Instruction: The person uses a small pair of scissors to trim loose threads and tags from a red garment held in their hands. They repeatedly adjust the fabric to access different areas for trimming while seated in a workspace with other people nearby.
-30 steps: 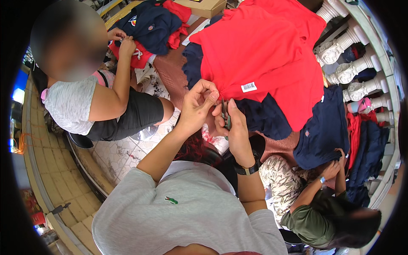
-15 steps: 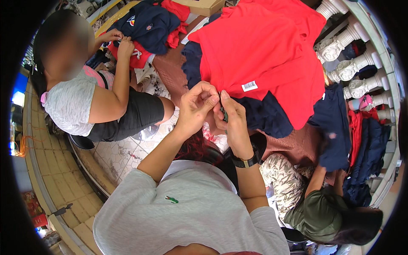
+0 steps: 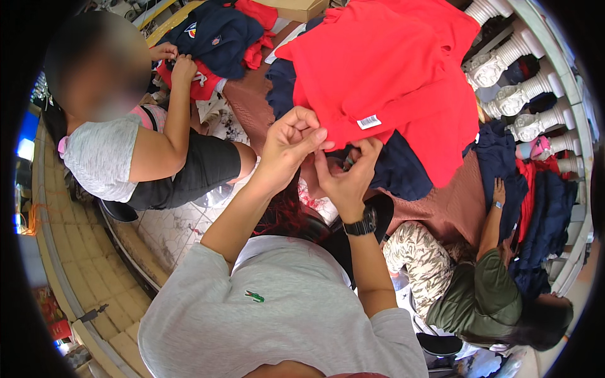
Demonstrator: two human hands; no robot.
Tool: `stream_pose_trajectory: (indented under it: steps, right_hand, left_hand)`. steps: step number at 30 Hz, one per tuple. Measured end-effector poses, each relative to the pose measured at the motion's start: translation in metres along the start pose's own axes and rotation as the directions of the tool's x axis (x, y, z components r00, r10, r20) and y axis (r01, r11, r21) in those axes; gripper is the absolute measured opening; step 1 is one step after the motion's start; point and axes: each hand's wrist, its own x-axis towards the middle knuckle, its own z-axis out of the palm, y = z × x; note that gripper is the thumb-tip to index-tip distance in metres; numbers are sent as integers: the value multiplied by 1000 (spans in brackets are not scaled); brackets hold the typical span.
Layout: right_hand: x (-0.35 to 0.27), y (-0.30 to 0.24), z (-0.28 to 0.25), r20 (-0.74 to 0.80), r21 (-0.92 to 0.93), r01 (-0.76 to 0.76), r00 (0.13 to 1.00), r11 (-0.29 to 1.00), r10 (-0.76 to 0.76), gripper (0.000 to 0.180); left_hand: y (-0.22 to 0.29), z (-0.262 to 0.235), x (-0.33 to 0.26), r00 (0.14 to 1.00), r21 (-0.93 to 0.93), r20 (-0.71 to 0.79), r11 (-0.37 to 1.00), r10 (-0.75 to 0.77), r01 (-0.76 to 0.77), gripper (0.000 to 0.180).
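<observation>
Several navy garments (image 3: 403, 169) lie beneath the red garment (image 3: 384, 75), white balusters (image 3: 486, 73) rightward; left hand (image 3: 285, 150) pinches its hem, right hand (image 3: 348, 184) curls round a green tool (image 3: 348, 163), mostly hiding it.

Table (image 3: 438, 205) and surroundings
Top garment (image 3: 384, 75) lies over lower garment (image 3: 403, 170); left hand (image 3: 287, 148) at near edge, right hand (image 3: 348, 179) just beside; clothes pile (image 3: 220, 41) far left; box (image 3: 296, 9) behind; railing (image 3: 526, 101) right; one co-worker (image 3: 101, 157) left, another co-worker (image 3: 472, 302) right.

Head view: single wide fisheye, worn at head height, facing steeply downward. Wearer's grey shirt (image 3: 283, 309) close below; red garment (image 3: 384, 75) farther out, ahead.
</observation>
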Motion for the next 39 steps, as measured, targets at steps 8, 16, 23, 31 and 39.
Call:
stream_pose_trajectory:
  steps: [8, 16, 23, 31, 39]
  right_hand:
    - [63, -21, -22, 24, 162, -101, 995, 982, 99, 25]
    - [117, -7, -87, 19, 191, -303, 952, 933, 306, 18]
    - [120, 24, -130, -11, 237, -586, 796, 775, 605, 37]
    - [148, 23, -125, -108, -399, -35, 994, 916, -8, 35]
    - [165, -1, -145, 367, 101, -640, 736, 762, 569, 28]
  left_hand:
    - [14, 11, 61, 929, 213, -38, 911, 368, -352, 8]
    - [8, 50, 114, 795, 658, 328, 480, 510, -580, 12]
    - [-16, 56, 128, 805, 687, 470, 423, 362, -591, 7]
    - [-10, 80, 137, 915, 527, 378, 779, 143, -339, 8]
    - [1, 84, 131, 923, 310, 385, 943, -8, -121, 11]
